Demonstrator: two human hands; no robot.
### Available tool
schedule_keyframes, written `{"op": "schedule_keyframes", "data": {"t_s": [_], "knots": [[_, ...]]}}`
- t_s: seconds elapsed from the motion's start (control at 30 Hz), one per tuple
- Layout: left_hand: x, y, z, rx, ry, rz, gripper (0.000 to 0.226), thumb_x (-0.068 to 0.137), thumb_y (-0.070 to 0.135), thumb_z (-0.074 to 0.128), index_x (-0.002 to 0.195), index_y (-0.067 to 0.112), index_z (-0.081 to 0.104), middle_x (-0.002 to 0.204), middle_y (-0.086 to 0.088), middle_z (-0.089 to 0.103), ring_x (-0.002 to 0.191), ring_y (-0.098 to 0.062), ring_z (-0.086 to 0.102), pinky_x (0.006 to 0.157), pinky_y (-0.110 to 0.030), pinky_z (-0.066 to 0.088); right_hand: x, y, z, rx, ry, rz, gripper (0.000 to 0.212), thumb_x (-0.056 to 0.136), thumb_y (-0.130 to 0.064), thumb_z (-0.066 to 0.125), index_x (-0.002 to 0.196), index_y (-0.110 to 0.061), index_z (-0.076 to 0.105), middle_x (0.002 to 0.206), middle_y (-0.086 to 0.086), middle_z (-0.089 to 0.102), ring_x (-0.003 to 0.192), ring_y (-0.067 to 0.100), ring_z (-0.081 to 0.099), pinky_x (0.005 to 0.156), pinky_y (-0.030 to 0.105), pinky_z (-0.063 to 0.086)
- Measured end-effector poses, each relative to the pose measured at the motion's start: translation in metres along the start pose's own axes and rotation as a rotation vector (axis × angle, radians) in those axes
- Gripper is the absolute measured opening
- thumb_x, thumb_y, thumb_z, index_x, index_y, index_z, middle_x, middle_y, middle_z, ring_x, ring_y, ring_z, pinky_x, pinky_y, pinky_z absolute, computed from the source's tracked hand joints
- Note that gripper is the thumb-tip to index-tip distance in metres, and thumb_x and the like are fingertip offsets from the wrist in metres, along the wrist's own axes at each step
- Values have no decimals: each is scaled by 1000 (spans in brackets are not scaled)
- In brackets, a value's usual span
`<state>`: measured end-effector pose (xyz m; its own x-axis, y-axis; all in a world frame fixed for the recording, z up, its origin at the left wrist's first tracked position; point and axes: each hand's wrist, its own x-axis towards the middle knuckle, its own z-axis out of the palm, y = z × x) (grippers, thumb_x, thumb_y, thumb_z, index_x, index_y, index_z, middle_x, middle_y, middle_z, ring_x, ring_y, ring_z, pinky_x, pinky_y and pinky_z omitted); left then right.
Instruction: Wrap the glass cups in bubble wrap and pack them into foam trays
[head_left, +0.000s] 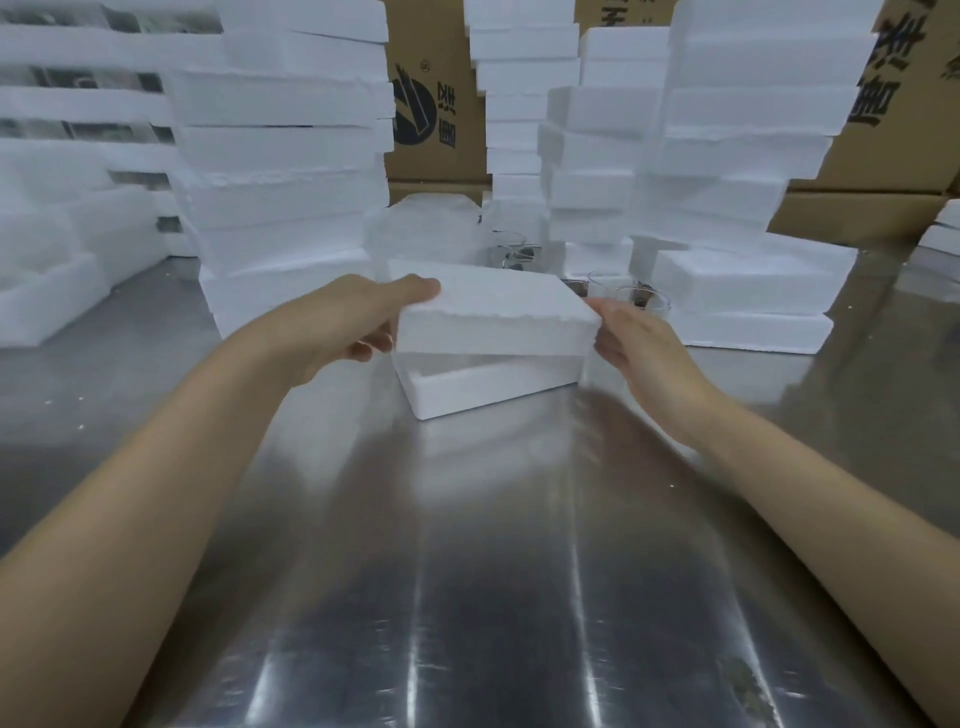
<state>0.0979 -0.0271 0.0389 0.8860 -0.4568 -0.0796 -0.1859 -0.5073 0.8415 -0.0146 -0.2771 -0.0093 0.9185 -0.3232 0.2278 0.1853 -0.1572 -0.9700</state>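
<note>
Both hands (498, 332) around foam lid (493, 312); contents hidden

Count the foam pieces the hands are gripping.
1: a foam lid, gripped by the left hand and right hand, above a foam tray on the steel table. The foam stacks behind are untouched.

A shiny metal counter (467, 571) carries a foam tray (493, 389) at center, tall foam stacks (280, 208) behind, and clear glass cups (613, 283) between them.
</note>
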Motion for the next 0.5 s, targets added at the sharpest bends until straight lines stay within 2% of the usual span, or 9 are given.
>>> {"op": "schedule_keyframes", "data": {"t_s": [0.07,0.13,0.23,0.33,0.43,0.5], "knots": [[1,-3,1,29,10,-24,56,84,65,54,120,23,63,116,3,62,98,-13,57,76,-25,44,1,3,0,16,-1,49,27,102,-29,39,106,-27,66,108,-7,69,101,12,65,97,30,47],[0,-4,2,-18,-21,-37,56,86,62,54,128,25,57,128,9,56,114,-15,55,86,-28,48,0,3,-1,-52,15,28,26,102,-31,40,111,-24,64,104,-5,68,86,9,67,87,30,53],[1,-6,6,-112,-49,-22,36,90,51,54,112,24,65,114,3,69,103,-18,65,92,-32,51,-3,3,-2,-170,21,-60,29,103,-34,38,123,-26,57,113,-7,59,68,6,64,79,30,57],[5,-11,10,-151,25,2,30,91,49,52,103,25,67,101,7,73,97,-15,67,90,-32,52,-6,5,2,-241,-24,-141,31,103,-37,34,131,-43,44,121,-18,47,63,2,59,71,23,57],[7,-16,9,-171,25,21,28,93,47,51,101,26,68,93,13,74,92,-8,68,80,-28,53,-6,9,6,-257,-62,-163,33,103,-37,32,131,-36,48,124,1,44,62,0,58,65,17,53],[9,-18,7,-172,-6,42,27,94,45,50,100,27,68,92,16,74,87,-4,69,76,-26,53,-6,11,3,-295,-79,-201,30,102,-39,32,126,-37,50,126,2,42,74,-4,58,73,16,52]]}}
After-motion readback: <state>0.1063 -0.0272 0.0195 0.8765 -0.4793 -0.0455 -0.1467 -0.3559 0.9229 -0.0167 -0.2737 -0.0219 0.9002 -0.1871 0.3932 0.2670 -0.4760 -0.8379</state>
